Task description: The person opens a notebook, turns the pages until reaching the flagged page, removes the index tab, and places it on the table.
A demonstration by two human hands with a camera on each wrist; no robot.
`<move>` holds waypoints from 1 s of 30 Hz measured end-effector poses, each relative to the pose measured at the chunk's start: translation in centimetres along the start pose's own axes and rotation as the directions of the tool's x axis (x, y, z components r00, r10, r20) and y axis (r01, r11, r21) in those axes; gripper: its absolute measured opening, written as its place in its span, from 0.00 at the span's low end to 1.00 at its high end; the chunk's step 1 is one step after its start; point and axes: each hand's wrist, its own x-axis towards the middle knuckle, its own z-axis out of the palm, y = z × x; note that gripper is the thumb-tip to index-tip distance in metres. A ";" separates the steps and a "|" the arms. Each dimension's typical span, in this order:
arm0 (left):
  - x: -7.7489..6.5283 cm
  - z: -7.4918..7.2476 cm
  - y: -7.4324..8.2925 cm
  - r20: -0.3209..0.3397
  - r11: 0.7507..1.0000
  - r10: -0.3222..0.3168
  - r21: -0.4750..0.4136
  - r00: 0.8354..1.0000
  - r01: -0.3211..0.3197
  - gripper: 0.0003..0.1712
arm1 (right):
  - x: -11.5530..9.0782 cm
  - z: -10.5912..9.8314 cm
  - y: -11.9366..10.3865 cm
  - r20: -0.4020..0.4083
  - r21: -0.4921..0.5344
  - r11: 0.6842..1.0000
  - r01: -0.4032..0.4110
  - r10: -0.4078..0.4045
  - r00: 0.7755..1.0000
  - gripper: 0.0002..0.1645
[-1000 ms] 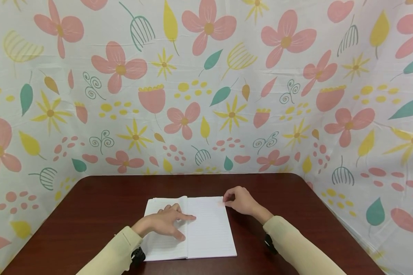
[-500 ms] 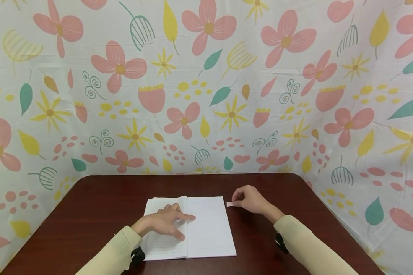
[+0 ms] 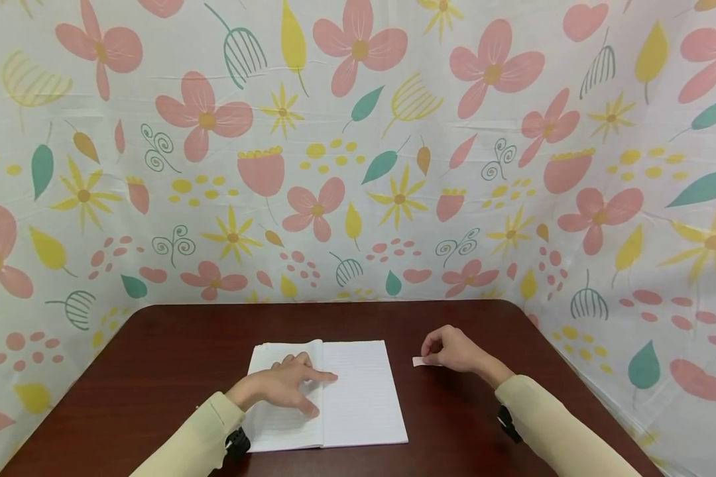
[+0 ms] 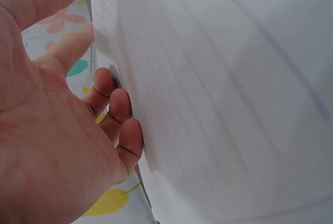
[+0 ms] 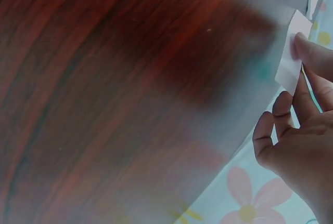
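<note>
An open lined notebook (image 3: 364,411) lies on the dark wooden table. Across its left page and centre fold rests my left hand (image 3: 282,385), thumb and index finger spread and stretched out. The left wrist view has the fingertips (image 4: 131,133) of that hand against the ruled page (image 4: 208,99). To the right of the notebook, apart from it, my right hand (image 3: 455,350) pinches a small pale strip of paper (image 3: 418,362). In the right wrist view the thumb lies flat on the strip (image 5: 287,70), and the index finger is behind it.
The table (image 3: 179,358) has a glossy reddish-brown top with rounded far corners. A floral cloth (image 3: 358,159) hangs behind it and along both sides. Black wrist bands (image 3: 237,442) show at both cuffs of the cream sleeves (image 3: 193,440).
My right hand has drawn away from the notebook's upper right corner toward the right, and the paper strip has come into view in its fingers. The left hand has stayed on the notebook.
</note>
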 end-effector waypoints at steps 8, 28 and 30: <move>0.0 0.2 0.1 -0.006 1.000 -0.001 0.000 1.000 0.001 0.40 | -0.3 0.2 0.9 -0.045 -0.031 0.999 -0.040 0.038 0.998 0.04; -0.2 0.1 0.3 -0.002 1.000 -0.005 0.004 1.000 0.005 0.40 | -0.2 0.4 1.3 -0.062 -0.071 0.997 -0.036 0.032 0.998 0.06; -0.2 0.1 0.3 -0.003 1.000 -0.007 0.004 1.000 0.007 0.40 | -0.3 0.5 1.3 -0.067 -0.071 0.997 -0.034 0.029 0.997 0.06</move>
